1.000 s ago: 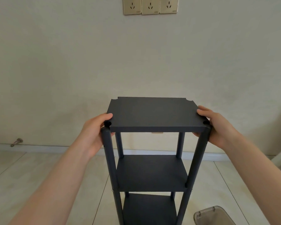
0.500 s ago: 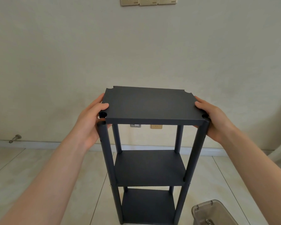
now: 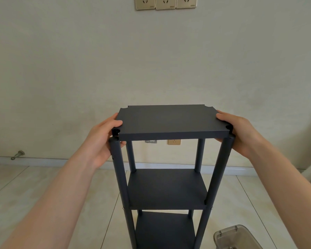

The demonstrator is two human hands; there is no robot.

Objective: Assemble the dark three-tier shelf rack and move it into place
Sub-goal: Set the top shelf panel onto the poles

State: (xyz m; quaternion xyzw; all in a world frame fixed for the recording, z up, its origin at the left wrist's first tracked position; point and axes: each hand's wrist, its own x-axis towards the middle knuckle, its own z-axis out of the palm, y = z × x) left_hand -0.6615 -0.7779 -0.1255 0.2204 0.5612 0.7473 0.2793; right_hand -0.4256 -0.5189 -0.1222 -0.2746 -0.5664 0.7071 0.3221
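Note:
The dark three-tier rack [image 3: 166,187] stands upright on the tiled floor in front of me, close to the wall. Its top shelf panel [image 3: 169,121] sits over the four poles, and the front-left pole top [image 3: 113,140] shows slightly outside and below the panel's corner notch. My left hand [image 3: 104,139] grips the panel's left edge, thumb on top. My right hand [image 3: 241,133] grips the right edge in the same way. The middle shelf [image 3: 167,187] and bottom shelf [image 3: 164,230] are fixed between the poles.
A pale wall [image 3: 151,60] is right behind the rack, with a row of sockets [image 3: 165,2] high up and a low socket [image 3: 174,141] seen under the top panel. A door stopper [image 3: 17,155] sticks out at the left skirting. A clear plastic box [image 3: 235,238] lies on the floor at lower right.
Both hands shifted slightly forward along the panel's sides and the top panel looks a little raised at the front-left corner. The view tilted down a little.

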